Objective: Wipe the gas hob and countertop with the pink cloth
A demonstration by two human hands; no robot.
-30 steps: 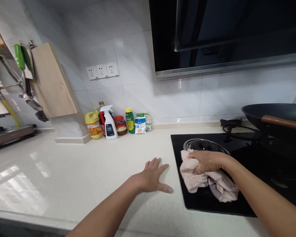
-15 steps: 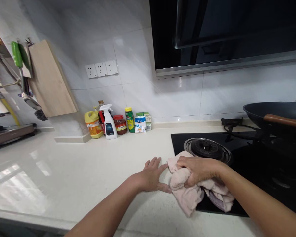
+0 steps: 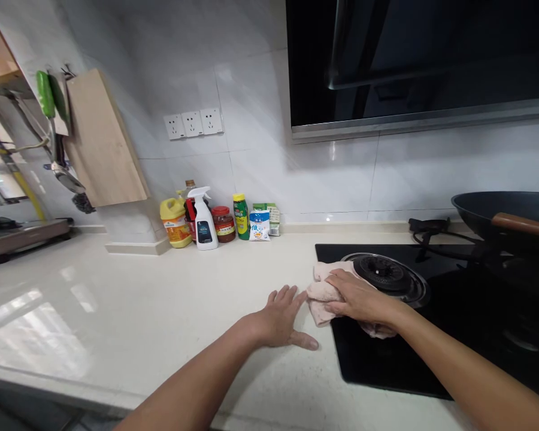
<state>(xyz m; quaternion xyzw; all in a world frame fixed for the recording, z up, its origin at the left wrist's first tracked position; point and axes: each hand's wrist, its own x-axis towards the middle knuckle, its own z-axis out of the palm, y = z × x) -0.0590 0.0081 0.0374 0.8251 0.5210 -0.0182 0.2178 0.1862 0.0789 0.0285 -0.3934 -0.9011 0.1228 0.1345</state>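
Observation:
My right hand (image 3: 357, 296) grips a bunched pale pink cloth (image 3: 326, 293), pressing it over the left edge of the black glass cooktop (image 3: 377, 359). The cloth lies partly on the glass and partly on the white countertop (image 3: 170, 311), just short of the round burner (image 3: 381, 272). My left hand (image 3: 282, 320) rests flat on the countertop beside the cloth, fingers spread and holding nothing.
Against the wall stand a white spray bottle (image 3: 204, 221), a yellow jug (image 3: 176, 224), a red-lidded jar (image 3: 223, 224), a green bottle (image 3: 241, 216) and a salt packet (image 3: 259, 226). A wok (image 3: 512, 206) sits back right. The range hood (image 3: 422, 66) hangs above.
My right hand has pushed the cloth away from me along the cooktop's left edge, toward the burner, uncovering its front corner. My left hand stays in place. The view has shifted slightly.

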